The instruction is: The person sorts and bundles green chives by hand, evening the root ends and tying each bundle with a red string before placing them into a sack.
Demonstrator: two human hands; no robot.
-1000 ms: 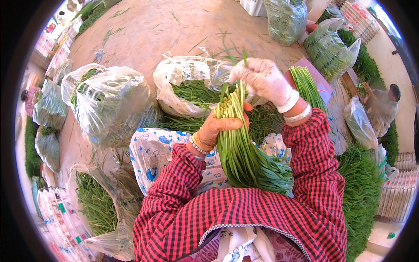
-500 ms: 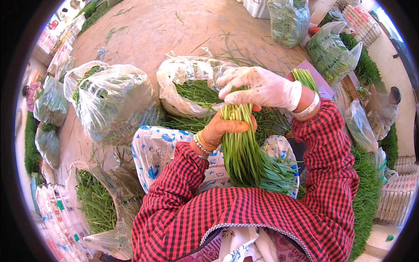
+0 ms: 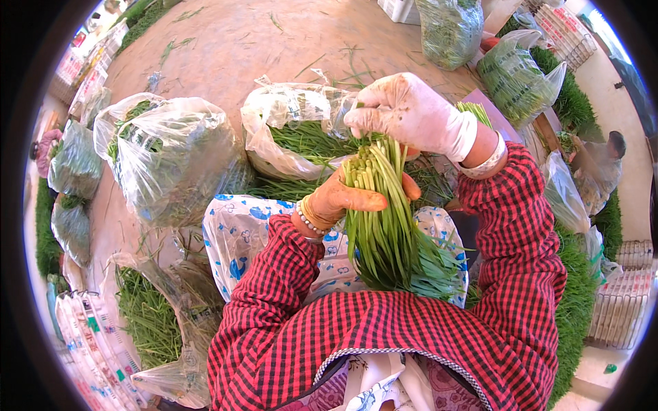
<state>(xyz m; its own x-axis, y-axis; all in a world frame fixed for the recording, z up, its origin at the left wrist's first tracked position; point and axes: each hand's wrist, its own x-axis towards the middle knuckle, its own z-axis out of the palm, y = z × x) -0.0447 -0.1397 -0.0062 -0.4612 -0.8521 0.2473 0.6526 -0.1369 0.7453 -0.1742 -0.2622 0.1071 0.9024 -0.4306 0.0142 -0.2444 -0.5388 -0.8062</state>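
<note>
My left hand (image 3: 346, 197), in an orange-stained glove with a beaded bracelet at the wrist, is wrapped round a bunch of garlic chives (image 3: 380, 240). Its pale cut ends point up and away from me; the leaves hang toward my lap. Just above the cut ends is my right hand (image 3: 411, 113), in a white glove. Its fingers are closed in a pinch, with a bit of green at the tips and some stalks rising beneath them. The palm hides much of that grip. A white plastic cover with blue prints (image 3: 240, 222) lies over my lap.
Beyond my hands an opened plastic bag (image 3: 257, 133) holds more chives. Full clear bags (image 3: 178, 164) stand to the left, others at far right. Another bundle (image 3: 476, 113) lies beside my right wrist. Loose greens (image 3: 576, 308) line the right; another person (image 3: 600, 168) sits beyond.
My right hand has risen slightly, and its spread fingers have closed into a pinch. Some stalks now stand up above the bunch. My left hand keeps its hold.
</note>
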